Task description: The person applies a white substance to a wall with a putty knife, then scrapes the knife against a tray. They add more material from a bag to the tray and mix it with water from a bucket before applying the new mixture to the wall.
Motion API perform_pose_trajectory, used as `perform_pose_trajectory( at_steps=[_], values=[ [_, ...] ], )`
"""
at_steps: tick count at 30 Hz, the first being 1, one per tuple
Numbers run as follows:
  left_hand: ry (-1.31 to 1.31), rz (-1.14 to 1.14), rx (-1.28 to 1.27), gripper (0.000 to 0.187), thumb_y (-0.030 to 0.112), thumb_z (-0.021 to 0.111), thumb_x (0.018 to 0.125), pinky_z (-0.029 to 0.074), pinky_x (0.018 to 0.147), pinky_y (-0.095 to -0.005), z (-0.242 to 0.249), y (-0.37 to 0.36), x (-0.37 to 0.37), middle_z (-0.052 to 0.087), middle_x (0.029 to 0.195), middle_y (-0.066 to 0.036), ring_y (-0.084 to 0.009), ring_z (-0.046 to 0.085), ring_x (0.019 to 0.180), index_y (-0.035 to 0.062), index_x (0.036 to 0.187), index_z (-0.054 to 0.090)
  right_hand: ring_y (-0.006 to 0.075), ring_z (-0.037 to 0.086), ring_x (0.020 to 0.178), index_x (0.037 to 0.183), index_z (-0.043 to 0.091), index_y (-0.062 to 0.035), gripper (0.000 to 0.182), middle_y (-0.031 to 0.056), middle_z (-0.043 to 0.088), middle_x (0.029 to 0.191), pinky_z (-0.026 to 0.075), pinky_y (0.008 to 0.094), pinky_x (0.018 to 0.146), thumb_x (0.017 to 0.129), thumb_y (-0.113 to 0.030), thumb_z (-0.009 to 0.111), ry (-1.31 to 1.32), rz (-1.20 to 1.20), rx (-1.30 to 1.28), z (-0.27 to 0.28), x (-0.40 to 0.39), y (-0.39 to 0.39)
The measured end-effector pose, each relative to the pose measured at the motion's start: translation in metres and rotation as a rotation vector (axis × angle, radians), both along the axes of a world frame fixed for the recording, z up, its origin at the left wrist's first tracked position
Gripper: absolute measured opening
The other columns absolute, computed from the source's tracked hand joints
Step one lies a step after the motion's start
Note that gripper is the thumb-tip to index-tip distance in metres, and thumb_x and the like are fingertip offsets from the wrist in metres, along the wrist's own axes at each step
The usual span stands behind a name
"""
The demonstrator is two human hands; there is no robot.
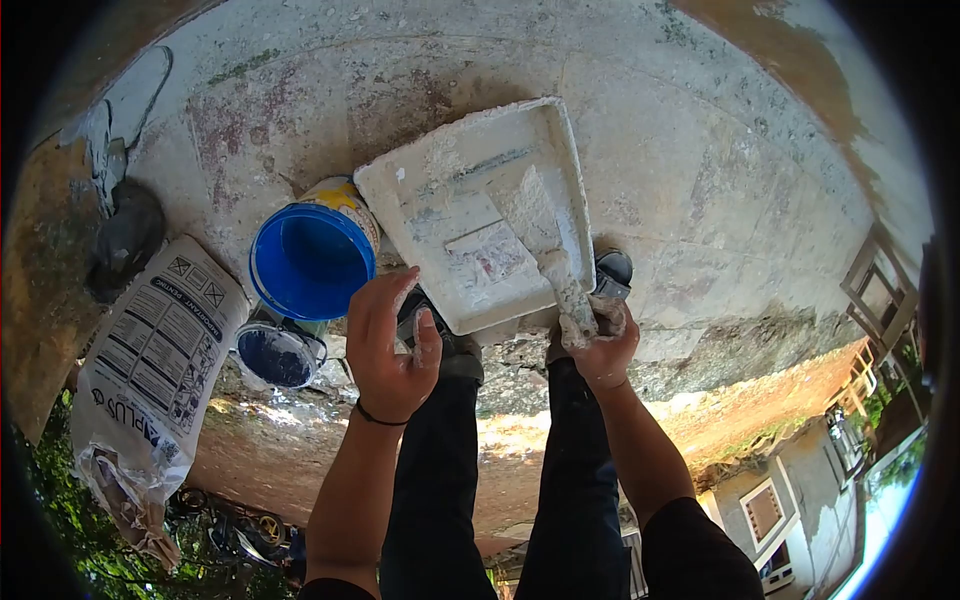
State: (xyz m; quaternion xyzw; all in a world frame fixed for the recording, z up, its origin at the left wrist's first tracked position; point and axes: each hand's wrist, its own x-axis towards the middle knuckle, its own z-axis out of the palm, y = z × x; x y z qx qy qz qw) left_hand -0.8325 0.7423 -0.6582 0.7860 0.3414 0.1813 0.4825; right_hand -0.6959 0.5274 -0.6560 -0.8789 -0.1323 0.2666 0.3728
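Observation:
My right hand point(604, 345) is closed around the caked handle of a putty knife point(568, 285), whose coated blade end points into the tray. The shallow white tray point(410, 165) is smeared with pasty white filler, and it lies tilted in front of my feet. Inside it rests a flat, rectangular, filler-smeared plate point(493, 256). My left hand point(392, 345) is empty, thumb and fingers apart, between the tray's near left corner and a blue-lined bucket point(312, 262). White residue marks the fingers of both hands.
Left of the tray, a smaller dark bucket point(276, 356) with whitened insides stands below the blue one. A printed powder sack point(165, 350) leans farther left, beside a dark rounded object point(130, 235). My shoe point(612, 272) is close to the tray's right edge, on stained concrete point(700, 190).

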Motion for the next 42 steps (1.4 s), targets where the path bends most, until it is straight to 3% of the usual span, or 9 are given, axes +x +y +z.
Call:
perform_pose_trajectory(
  at_steps=[3, 16, 18, 37, 39, 42],
  values=[
    [-0.018, -0.023, 0.058, 0.03, 0.007, 0.052, 0.08, 0.047, 0.07, -0.0323, 0.007, 0.004, -0.004, 0.056, 0.105, -0.016, -0.0271, 0.056, 0.091, -0.0026, 0.109, 0.053, 0.0107, 0.057, 0.076, 0.091, 0.054, 0.0025, 0.035, 0.0069, 0.061, 0.084, 0.047, 0.0251, 0.069, 0.064, -0.007, 0.074, -0.018, 0.029, 0.028, 0.011, 0.002, -0.005],
    [0.004, 0.027, 0.049, 0.029, 0.009, 0.052, 0.081, 0.047, 0.069, -0.0327, -0.007, -0.014, -0.014, 0.057, 0.104, -0.017, -0.0274, 0.056, 0.09, -0.0022, 0.108, 0.054, 0.0127, 0.061, 0.07, 0.085, 0.058, 0.0024, 0.037, 0.0092, 0.064, 0.077, 0.049, 0.0265, 0.064, 0.059, -0.013, 0.078, -0.013, 0.006, -0.099, -0.031, -0.011, 0.019],
    [0.024, 0.04, -0.068, 0.03, 0.009, 0.055, 0.077, 0.044, 0.08, -0.0387, -0.007, -0.021, -0.017, 0.056, 0.098, -0.018, -0.0325, 0.054, 0.09, -0.0035, 0.105, 0.055, 0.0123, 0.06, 0.067, 0.082, 0.057, 0.0024, 0.036, 0.0087, 0.063, 0.074, 0.049, 0.0263, 0.063, 0.058, -0.013, 0.079, -0.021, -0.008, -0.107, -0.035, -0.01, 0.024],
    [0.034, 0.004, -0.039, 0.029, 0.009, 0.055, 0.078, 0.045, 0.08, -0.0384, -0.006, -0.022, -0.018, 0.057, 0.1, -0.016, -0.0318, 0.054, 0.092, -0.003, 0.104, 0.055, 0.0157, 0.062, 0.067, 0.081, 0.056, 0.0002, 0.04, 0.0104, 0.064, 0.073, 0.049, 0.0274, 0.063, 0.053, -0.012, 0.081, -0.004, 0.022, -0.086, -0.053, 0.001, 0.009],
    [0.036, 0.018, -0.05, 0.029, 0.009, 0.055, 0.078, 0.045, 0.08, -0.0384, -0.008, -0.023, -0.019, 0.057, 0.1, -0.016, -0.0317, 0.054, 0.092, -0.003, 0.104, 0.055, 0.0156, 0.061, 0.077, 0.092, 0.056, 0.0033, 0.043, 0.0102, 0.064, 0.084, 0.049, 0.0281, 0.071, 0.055, -0.004, 0.075, 0.055, 0.061, -0.193, -0.051, 0.002, 0.008],
    [0.052, 0.0, -0.04, 0.029, 0.009, 0.055, 0.078, 0.045, 0.08, -0.0385, -0.006, -0.024, -0.019, 0.057, 0.1, -0.016, -0.0317, 0.054, 0.092, -0.0029, 0.104, 0.056, 0.0158, 0.062, 0.073, 0.089, 0.057, 0.002, 0.041, 0.0109, 0.064, 0.08, 0.049, 0.0278, 0.068, 0.055, -0.008, 0.077, 0.035, 0.022, -0.149, -0.057, 0.002, 0.005]
  ],
)
